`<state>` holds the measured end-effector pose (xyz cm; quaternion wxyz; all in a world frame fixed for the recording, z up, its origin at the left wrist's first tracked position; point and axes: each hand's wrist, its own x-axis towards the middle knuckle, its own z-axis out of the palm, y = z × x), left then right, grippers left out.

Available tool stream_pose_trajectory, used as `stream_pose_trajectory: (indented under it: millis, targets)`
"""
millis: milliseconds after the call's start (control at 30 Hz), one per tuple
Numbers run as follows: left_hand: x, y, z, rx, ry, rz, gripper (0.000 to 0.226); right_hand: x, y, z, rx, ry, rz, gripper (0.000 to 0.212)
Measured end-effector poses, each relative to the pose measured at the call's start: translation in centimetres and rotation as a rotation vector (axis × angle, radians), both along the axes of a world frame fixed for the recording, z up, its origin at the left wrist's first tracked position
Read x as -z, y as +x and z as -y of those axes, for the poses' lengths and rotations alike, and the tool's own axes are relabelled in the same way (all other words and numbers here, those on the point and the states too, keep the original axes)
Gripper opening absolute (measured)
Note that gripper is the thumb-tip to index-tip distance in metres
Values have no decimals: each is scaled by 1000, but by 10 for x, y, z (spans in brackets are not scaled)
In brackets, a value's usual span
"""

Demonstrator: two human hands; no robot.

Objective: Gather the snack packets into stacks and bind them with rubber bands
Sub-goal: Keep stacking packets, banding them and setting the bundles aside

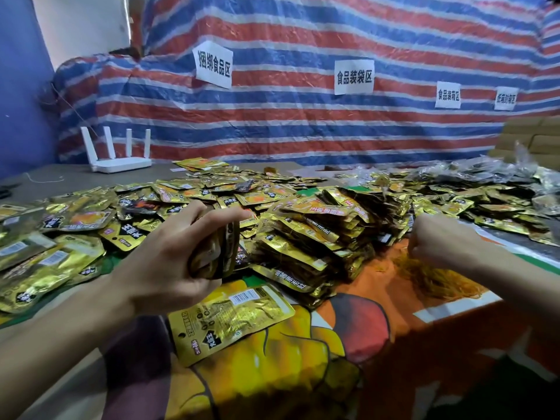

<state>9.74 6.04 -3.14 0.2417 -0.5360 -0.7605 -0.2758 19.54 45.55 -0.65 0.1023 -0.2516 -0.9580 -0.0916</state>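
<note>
My left hand (169,253) grips a stack of gold snack packets (216,250) held upright on edge above the table. My right hand (439,241) reaches into a heap of yellow-orange rubber bands (433,277), its fingers curled and pinching at the bands. A single gold packet (230,316) lies flat just below my left hand. Between my hands sits a large pile of bound packet stacks (318,234). Loose gold packets (75,237) cover the table to the left and behind.
A white router (118,159) with several antennas stands at the back left. A striped tarp (303,110) with paper labels hangs behind the table. Clear-wrapped packets (500,174) and cardboard boxes (533,137) fill the back right. A colourful printed sheet (363,328) covers the near table.
</note>
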Motion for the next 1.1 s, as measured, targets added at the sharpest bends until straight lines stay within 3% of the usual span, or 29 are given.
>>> stream_pose_trajectory:
  millis: [133,300,433,700,933,1100]
  targets:
    - [0,-1,0,1,15,11,87,-2,-1,0,-11,-33,-17,25]
    - [-3,2,2,-3,33,20,82,-12,3,6,-41,-78,-42,4]
    - [-3,3,4,-5,49,31,85,-19,7,9,-25,-197,-31,11]
    - [1,-1,11,-6,96,81,81,-39,9,26,15,18,-106,13]
    - [-2,1,6,39,382,332,71,-64,-7,108,-308,64,-382,17]
    - [-18,-2,6,89,598,619,72,-59,-32,185,-692,-164,-457,16]
